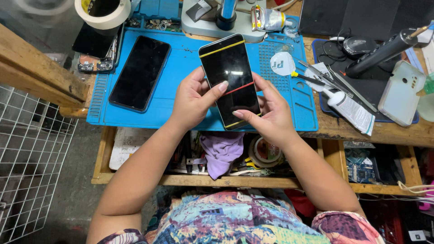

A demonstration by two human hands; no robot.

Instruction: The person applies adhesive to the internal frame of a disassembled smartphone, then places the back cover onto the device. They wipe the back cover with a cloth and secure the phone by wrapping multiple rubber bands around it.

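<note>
Worn wooden boards formed the tabletop (343, 129), most of it covered by a blue rubbery work mat (181, 68) with ribbed edges and small moulded compartments. Above the mat, both hands held a slim rectangular smartphone (229, 79) with a glossy black glass face, bound by two yellow rubber bands and one red band. The left hand (192, 99) curled around the phone's left edge, its thumb pressed flat on the glass near the red band. The right hand (271, 113) gripped the lower right edge, thumb lying across the bottom of the screen. A second dark phone (140, 72) lay flat on the mat to the left. A roll of cream tape (103, 13) sat at the far left corner, and a white glue tube (350, 110) rested to the right. Below, an open drawer held a crumpled purple cloth (221, 151).
</note>
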